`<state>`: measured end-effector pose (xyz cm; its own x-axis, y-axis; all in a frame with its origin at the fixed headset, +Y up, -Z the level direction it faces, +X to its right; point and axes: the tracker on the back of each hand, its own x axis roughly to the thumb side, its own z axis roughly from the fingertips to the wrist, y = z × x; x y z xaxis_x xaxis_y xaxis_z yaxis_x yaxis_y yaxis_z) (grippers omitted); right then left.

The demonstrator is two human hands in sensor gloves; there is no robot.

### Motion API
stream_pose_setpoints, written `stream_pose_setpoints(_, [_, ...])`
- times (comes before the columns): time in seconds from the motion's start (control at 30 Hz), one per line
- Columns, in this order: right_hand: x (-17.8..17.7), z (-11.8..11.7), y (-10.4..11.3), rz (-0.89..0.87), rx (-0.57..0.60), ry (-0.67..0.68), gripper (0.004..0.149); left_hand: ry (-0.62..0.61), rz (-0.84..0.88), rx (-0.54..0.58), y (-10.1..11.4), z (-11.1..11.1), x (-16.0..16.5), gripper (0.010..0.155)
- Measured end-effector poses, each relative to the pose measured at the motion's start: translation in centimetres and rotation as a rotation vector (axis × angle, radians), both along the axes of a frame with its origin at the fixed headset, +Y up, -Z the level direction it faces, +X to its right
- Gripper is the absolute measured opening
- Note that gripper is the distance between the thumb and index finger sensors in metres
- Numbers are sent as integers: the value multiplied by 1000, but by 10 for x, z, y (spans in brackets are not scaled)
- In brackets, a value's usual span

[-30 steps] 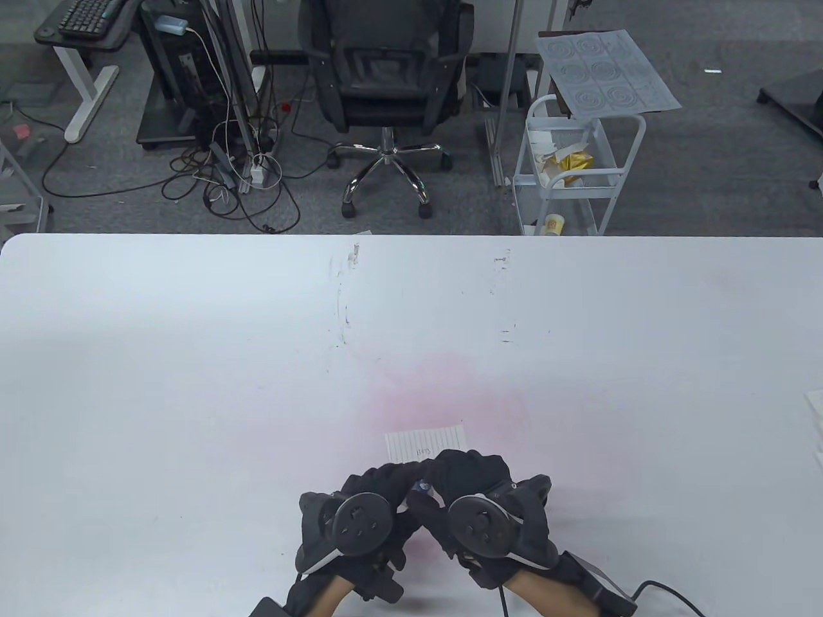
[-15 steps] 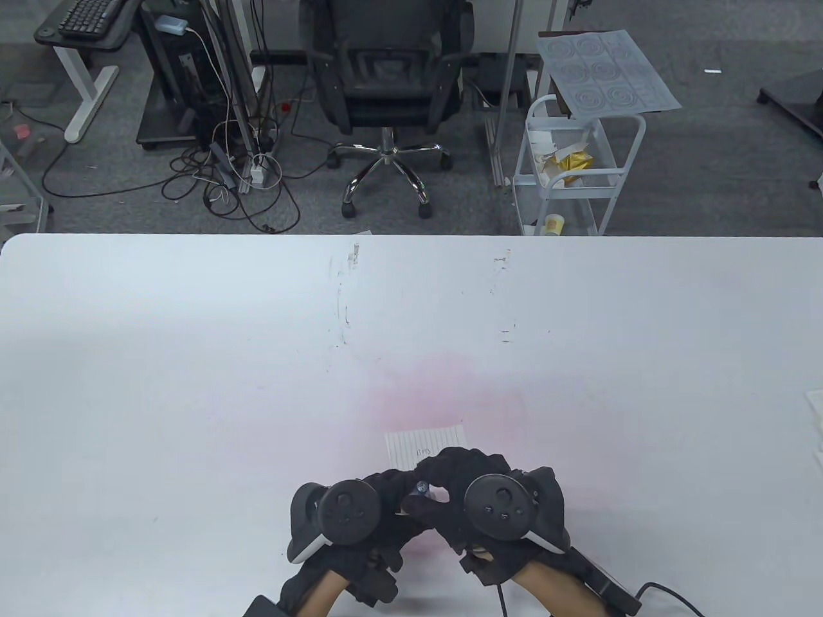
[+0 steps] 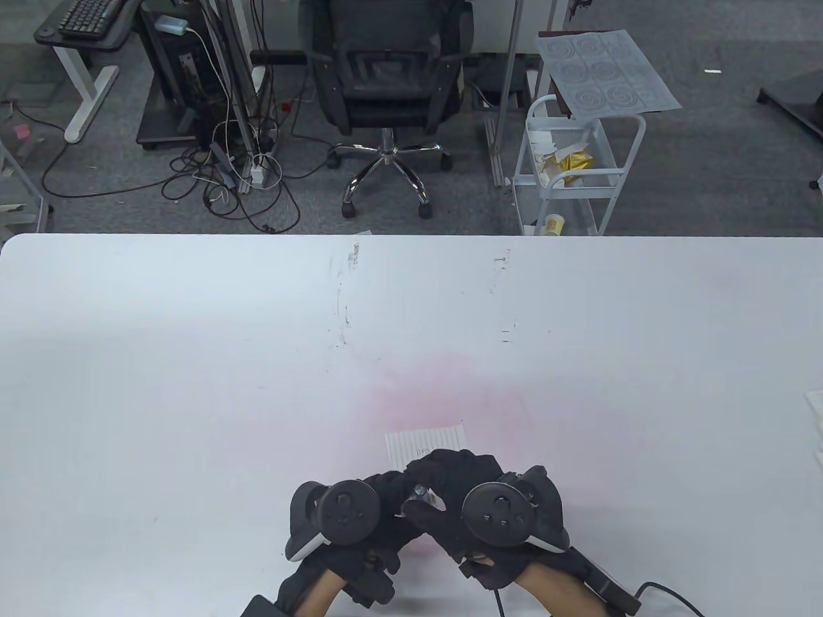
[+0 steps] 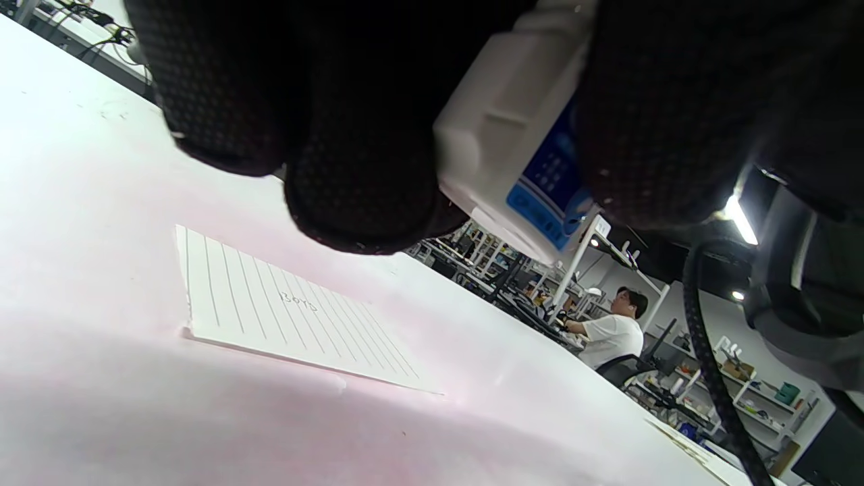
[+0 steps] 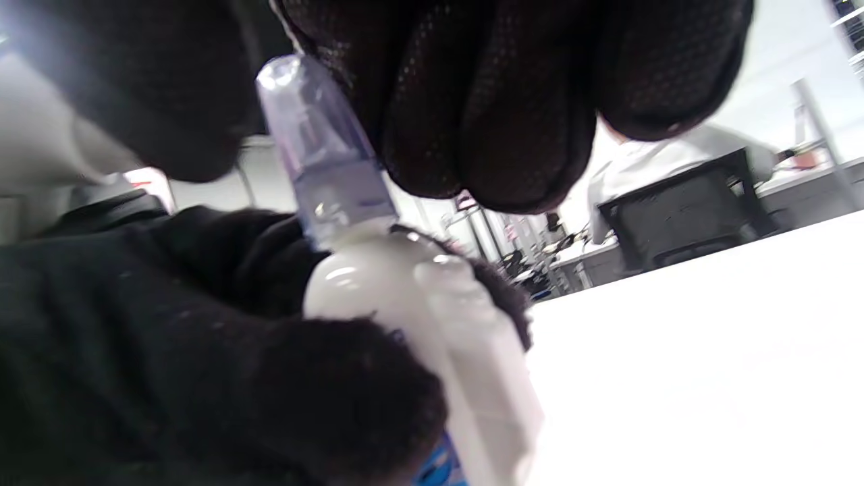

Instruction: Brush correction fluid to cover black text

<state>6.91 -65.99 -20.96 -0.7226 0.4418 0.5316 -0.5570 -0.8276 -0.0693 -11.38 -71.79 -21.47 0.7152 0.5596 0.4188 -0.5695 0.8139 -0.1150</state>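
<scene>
Bottle (image 5: pixel 412 317): white, blue label, clear cap

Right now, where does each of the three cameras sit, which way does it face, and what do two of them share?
Table view: overhead, looking down at the white table; both gloved hands, left hand and right hand, with trackers.
Left wrist view: low under the left hand, facing the small lined white paper slip; fingers grip the white blue-labelled correction fluid bottle.
Right wrist view: under the right hand, facing the bottle's clear purple cap.
Wrist views share the bottle.
</scene>
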Motion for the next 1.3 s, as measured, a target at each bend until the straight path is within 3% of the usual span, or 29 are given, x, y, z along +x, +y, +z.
stream_pose_setpoints(0.2, [-4, 3, -3, 30, 76, -45, 50, -13, -65, 35, -1, 3, 5, 59])
stream_pose_setpoints(0.5, [-7, 3, 1, 58, 51, 163, 48, -89, -61, -10, -2, 2, 7, 58])
stream_pose_setpoints(0.57, [-6, 2, 0, 59, 24, 136, 48, -61, -74, 5, -1, 1, 6, 58])
stream_pose_setpoints(0.7, [0, -2, -3, 45, 24, 4, 62, -29, -65, -8, -2, -1, 2, 59])
stream_pose_setpoints(0.87, [-2, -2, -8, 38, 12, -36, 52, -37, -88, -6, -3, -1, 5, 59])
stream_pose_setpoints(1.3, [-7, -1, -4, 75, 42, 162, 48, -61, -84, -19, -5, -1, 5, 59])
